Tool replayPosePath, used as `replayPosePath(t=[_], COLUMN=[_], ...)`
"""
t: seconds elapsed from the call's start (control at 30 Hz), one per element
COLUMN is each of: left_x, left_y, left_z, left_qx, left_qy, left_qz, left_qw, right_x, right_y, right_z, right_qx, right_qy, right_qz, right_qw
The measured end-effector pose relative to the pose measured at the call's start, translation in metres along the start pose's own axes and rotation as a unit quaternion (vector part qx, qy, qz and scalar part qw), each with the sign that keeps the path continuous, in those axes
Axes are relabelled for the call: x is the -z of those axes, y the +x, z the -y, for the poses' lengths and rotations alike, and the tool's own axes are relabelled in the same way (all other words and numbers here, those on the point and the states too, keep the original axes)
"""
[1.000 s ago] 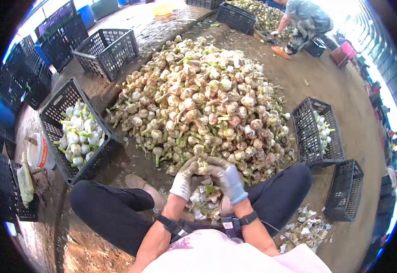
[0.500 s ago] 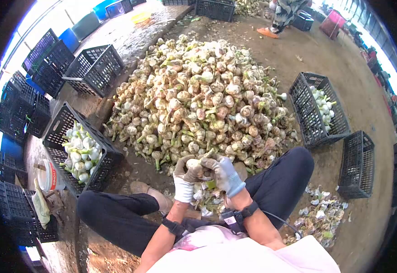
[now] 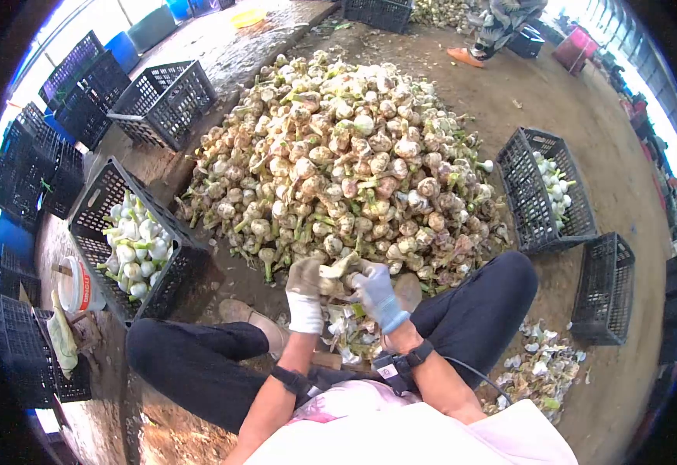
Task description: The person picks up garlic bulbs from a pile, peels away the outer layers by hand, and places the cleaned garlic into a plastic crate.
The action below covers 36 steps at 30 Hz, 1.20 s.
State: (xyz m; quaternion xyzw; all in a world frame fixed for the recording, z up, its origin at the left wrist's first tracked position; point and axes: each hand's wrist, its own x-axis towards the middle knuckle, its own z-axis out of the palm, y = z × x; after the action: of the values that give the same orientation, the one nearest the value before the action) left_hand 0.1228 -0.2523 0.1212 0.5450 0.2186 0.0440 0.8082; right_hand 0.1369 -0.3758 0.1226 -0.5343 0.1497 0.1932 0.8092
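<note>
Both of my gloved hands meet above my lap, in front of a large heap of garlic (image 3: 338, 155). My left hand (image 3: 304, 291), in a dirt-stained white glove, is closed around a garlic bulb (image 3: 338, 268); the fingers partly hide it. My right hand (image 3: 378, 293), in a grey-blue glove, has its fingers closed at the other side of the same bulb. Below the hands, loose garlic skins (image 3: 347, 329) lie between my feet.
At left, a black crate (image 3: 186, 265) holds cleaned white bulbs (image 3: 138, 252), near a white bucket (image 3: 82, 285). Another crate (image 3: 520, 198) with bulbs and a tipped crate (image 3: 603, 291) stand right, beside scattered peelings (image 3: 544, 368). A person's sandalled foot (image 3: 466, 56) shows behind the heap.
The bulb has turned in my hands, so its pale stem side now shows above the left fingers. My left hand has shifted slightly left, and the view has tilted a little.
</note>
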Motion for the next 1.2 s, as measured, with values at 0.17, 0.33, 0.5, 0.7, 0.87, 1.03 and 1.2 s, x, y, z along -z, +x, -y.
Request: replayPosePath(t=[0.17,0.33,0.5,0.7,0.87,1.03,1.2], left_x=[0.002,-0.007,-0.008,-0.011,-0.009,-0.007,0.000], left_y=[0.004,-0.003,-0.008,-0.013,-0.012,-0.009,-0.006], left_z=[-0.001,-0.005,-0.012,0.004,0.000,0.000,-0.005], left_qx=[0.093,-0.178,-0.383,-0.360,-0.319,-0.219,0.044], left_qy=[-0.125,0.091,0.360,0.354,0.321,0.166,-0.009], left_qz=[0.025,0.071,0.108,0.147,0.171,0.110,0.036], left_qw=[0.987,0.977,0.844,0.850,0.875,0.955,0.998], right_x=[0.016,0.015,0.011,0.014,0.010,0.007,0.000], right_y=[0.013,-0.016,-0.016,-0.007,0.001,-0.003,-0.002], right_z=[-0.018,0.019,0.030,0.013,0.001,0.003,-0.004], right_qx=[0.142,0.044,0.074,0.088,0.076,0.112,0.148], right_qy=[-0.203,0.046,0.006,-0.011,-0.044,-0.182,-0.161], right_qz=[0.042,0.086,0.095,-0.006,-0.070,-0.069,-0.022], right_qw=[0.968,0.994,0.993,0.996,0.994,0.974,0.975])
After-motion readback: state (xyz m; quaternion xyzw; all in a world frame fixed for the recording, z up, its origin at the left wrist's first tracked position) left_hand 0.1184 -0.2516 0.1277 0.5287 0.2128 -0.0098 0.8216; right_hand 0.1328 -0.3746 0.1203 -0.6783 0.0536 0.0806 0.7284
